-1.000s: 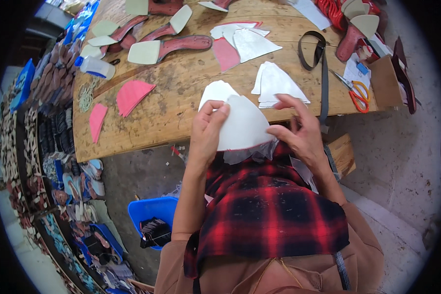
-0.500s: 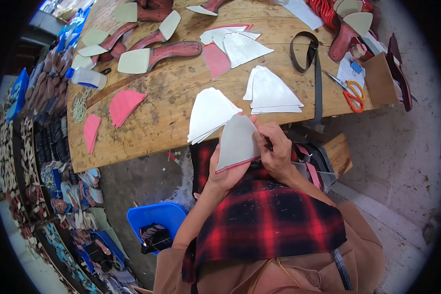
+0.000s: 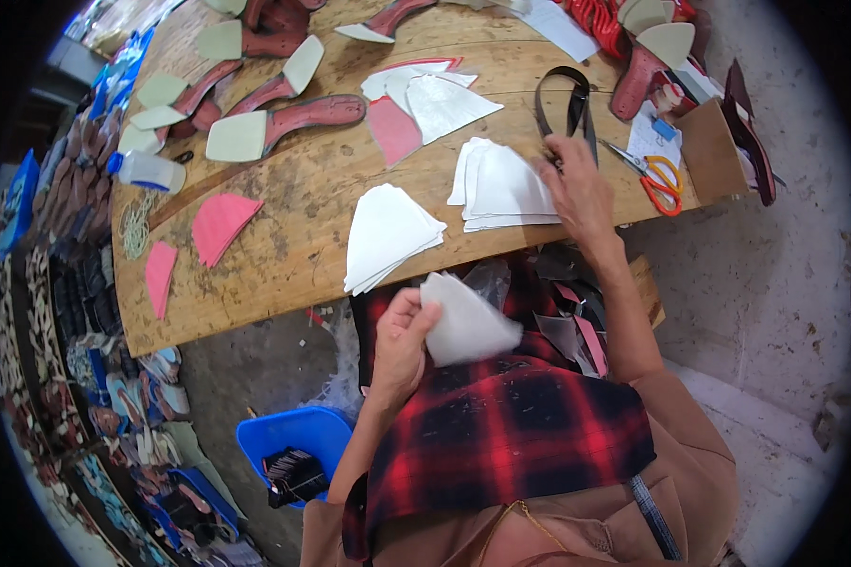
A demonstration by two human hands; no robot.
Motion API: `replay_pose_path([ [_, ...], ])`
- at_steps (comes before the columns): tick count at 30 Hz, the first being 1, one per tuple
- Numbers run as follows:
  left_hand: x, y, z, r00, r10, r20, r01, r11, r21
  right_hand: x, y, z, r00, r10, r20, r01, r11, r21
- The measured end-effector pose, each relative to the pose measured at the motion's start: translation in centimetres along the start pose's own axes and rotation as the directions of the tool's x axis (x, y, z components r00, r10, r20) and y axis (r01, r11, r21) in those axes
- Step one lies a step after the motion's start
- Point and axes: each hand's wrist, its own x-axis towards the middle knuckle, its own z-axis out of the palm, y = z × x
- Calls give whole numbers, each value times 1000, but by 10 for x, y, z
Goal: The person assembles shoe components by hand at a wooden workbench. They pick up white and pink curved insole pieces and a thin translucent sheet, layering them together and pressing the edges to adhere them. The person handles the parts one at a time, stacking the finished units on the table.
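My left hand (image 3: 402, 345) pinches a white, rounded-triangular cut piece (image 3: 468, 323) between thumb and fingers, above my lap. The lower edge of this piece is smeared by motion. My right hand (image 3: 580, 194) reaches over the table, its fingers curled at the right edge of a fanned stack of white pieces (image 3: 506, 184). What those fingers hold, if anything, is hidden. Left of that stack lies a second white stack (image 3: 388, 236), close to the table's front edge.
Pink pieces (image 3: 225, 225) lie at left on the wooden table (image 3: 293, 208). Farther back are red-brown shoe parts (image 3: 312, 113) and more white pieces (image 3: 444, 104). A black strap (image 3: 542, 99) and orange-handled scissors (image 3: 662, 184) lie right. A blue bin (image 3: 303, 430) stands below.
My right hand has left the held piece and moved up and right to the right-hand stack. My left hand has moved left and slightly down, and its piece is turned, its red edge no longer showing.
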Motion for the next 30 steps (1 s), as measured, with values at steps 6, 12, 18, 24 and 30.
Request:
replay_pose_path([
  [6, 11, 19, 20, 977, 202, -65, -178, 946, 272, -56, -85, -25, 894, -94, 438, -252, 702, 666],
  [12, 10, 16, 26, 954, 262, -150, -207, 930, 304, -93, -109, 19, 935, -108, 338, -170, 700, 694],
  [18, 7, 9, 24, 903, 401, -153, -274, 814, 513, -99, -109, 24, 925, -89, 370, -226, 654, 722],
  [24, 2, -2, 25, 869, 455, -195, -304, 802, 514, -113, -113, 33, 946, -63, 318, -207, 639, 741],
  [30, 4, -4, 29, 871, 446, -206, -322, 835, 446, -107, -113, 23, 861, 9, 509, -472, 387, 792],
])
